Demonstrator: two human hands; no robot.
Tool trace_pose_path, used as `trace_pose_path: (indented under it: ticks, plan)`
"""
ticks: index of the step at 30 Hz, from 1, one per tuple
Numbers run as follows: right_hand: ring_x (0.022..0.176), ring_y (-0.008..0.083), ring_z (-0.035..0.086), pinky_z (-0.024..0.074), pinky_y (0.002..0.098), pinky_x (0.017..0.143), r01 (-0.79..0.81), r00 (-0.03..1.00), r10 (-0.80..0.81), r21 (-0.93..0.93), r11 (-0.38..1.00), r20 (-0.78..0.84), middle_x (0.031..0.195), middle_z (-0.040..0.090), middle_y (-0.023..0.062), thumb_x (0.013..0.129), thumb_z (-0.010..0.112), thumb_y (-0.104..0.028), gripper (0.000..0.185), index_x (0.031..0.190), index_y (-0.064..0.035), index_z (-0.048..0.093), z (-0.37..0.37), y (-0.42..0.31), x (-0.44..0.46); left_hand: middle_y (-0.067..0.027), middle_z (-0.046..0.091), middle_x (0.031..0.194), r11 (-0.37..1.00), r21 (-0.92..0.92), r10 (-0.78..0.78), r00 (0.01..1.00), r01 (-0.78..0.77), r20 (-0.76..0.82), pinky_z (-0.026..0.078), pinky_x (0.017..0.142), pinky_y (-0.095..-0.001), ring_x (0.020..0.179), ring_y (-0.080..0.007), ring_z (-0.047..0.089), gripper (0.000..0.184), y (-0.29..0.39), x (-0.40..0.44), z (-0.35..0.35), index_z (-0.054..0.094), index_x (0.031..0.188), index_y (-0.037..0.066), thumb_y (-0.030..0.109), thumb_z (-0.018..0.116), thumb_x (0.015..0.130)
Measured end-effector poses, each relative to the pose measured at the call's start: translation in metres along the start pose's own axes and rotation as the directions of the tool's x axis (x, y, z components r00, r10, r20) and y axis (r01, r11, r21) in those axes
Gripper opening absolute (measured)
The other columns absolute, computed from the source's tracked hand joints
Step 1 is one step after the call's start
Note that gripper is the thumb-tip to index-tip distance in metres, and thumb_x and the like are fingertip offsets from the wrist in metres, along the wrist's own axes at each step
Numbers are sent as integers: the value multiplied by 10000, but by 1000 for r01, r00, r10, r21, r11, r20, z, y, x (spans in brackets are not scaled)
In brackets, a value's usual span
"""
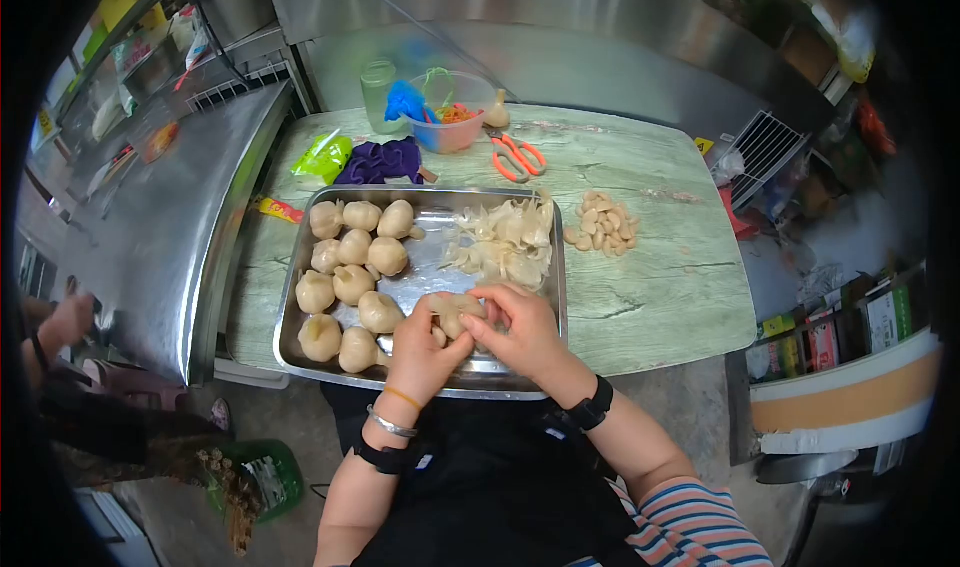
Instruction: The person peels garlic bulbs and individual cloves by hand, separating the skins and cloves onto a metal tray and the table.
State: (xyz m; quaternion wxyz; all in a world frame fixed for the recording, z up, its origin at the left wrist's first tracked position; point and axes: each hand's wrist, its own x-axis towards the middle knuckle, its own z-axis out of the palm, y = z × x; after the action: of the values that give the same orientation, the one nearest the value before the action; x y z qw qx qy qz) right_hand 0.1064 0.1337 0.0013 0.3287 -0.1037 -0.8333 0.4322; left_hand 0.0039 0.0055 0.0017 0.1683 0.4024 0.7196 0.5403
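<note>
Over the near part of a metal tray [420, 195], my left hand [425, 345] and my right hand [518, 329] both grip a partly opened garlic bulb [455, 313]. The fingers of both hands are closed on it, and the thumbs press at its near side. Whole garlic bulbs [353, 285] fill the left side of the tray. A heap of garlic skins [503, 242] lies at its far right. Outside the tray, to the right, peeled garlic cloves [605, 225] form a small pile on the table [670, 297].
Behind the tray are orange-handled scissors [518, 157], a plastic bowl [462, 132], a green jar [380, 97], a purple cloth [383, 162] and a green packet [322, 157]. A steel counter [170, 237] stands at the left, with another person's hand [72, 319] beside it.
</note>
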Motion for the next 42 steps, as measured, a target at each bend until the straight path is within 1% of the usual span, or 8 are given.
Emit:
trace_pose_path:
  ticks: [11,17,22,28,32,34,41,42]
  plan:
    - [594,188,611,454,310,537,-44,999,49,-193,980,21,692,605,128,879,553,-160,165,944,-9,567,-1,-6,0,-190,617,899,984,136,101,992,-111,79,489,699,-368,816,-365,613,347,9,0,1,504,1079,4,142,662,802]
    - [608,128,538,438,263,567,-233,972,234,145,961,11,706,579,46,939,448,-142,171,985,-29,568,4,7,3,-173,620,940,989,57,132,991,-133,24,489,735,-346,846,-307,628,399,13,2,3,481,1130,-4,149,670,814]
    - [592,77,422,359,191,541,-653,742,436,696,300,508,731,496,1,955,393,-143,225,1141,-70,497,-9,1,9,-113,621,1006,999,-30,-33,999,34,33,481,787,-308,906,-207,619,442,-5,-3,-2,470,1186,0,151,676,825]
    - [618,67,449,369,190,532,-589,768,413,793,156,489,777,524,44,925,488,-211,266,1146,-64,503,-20,10,11,-68,596,1043,738,-556,-411,908,383,80,468,812,-267,949,-132,567,456,-12,-2,-6,461,1212,5,115,677,825]
    - [728,70,516,438,205,590,-686,727,520,477,549,449,874,552,53,876,592,-193,273,1097,-48,526,-20,-11,22,-58,589,1055,891,-397,-204,976,219,79,466,820,-254,959,-112,555,448,1,-1,-4,468,1203,18,91,683,816]
    - [848,69,544,489,230,684,-426,888,316,339,839,334,959,563,41,837,662,-164,265,1035,-32,546,-13,-16,27,-56,587,1065,948,-305,-69,994,93,87,461,834,-252,972,-108,548,444,4,1,-2,471,1201,21,83,683,815]
    - [841,105,590,500,252,712,-456,887,299,568,686,351,952,592,45,830,662,-165,219,982,-38,570,-22,-18,27,-78,585,1119,918,-379,-49,982,116,183,452,880,-280,1026,-136,551,469,6,3,-5,464,1241,23,92,666,823]
    - [789,147,606,500,267,669,-223,953,153,264,938,260,904,595,60,817,654,-160,215,978,-41,575,-25,-21,28,-87,586,1131,922,-368,-46,980,117,194,452,884,-287,1030,-151,560,479,6,3,-5,460,1252,23,94,661,823]
